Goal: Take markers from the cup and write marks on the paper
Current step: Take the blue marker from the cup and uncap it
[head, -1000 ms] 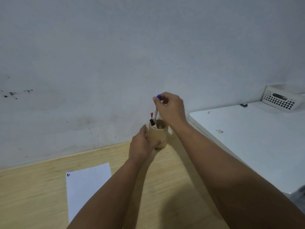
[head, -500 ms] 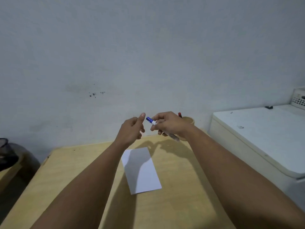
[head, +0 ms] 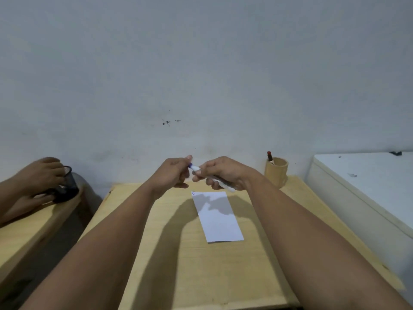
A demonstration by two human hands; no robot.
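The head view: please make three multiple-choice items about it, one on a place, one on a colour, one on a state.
1. Where does the cup stand?
A. At the far right corner of the wooden table, near the wall
B. On the paper
C. On the white surface at the right

2. What colour is the cap of the marker between the hands?
A. Green
B. Blue
C. Yellow

3. What is the state of that marker?
A. It lies on the paper
B. It stands in the cup
C. It is held in the air, the right hand around its barrel, the left hand pinching its cap end

Answers:
1 A: the cup is on the wood by the wall, apart from the paper.
2 B: a blue tip shows at the left fingers.
3 C: both hands hold it above the paper.
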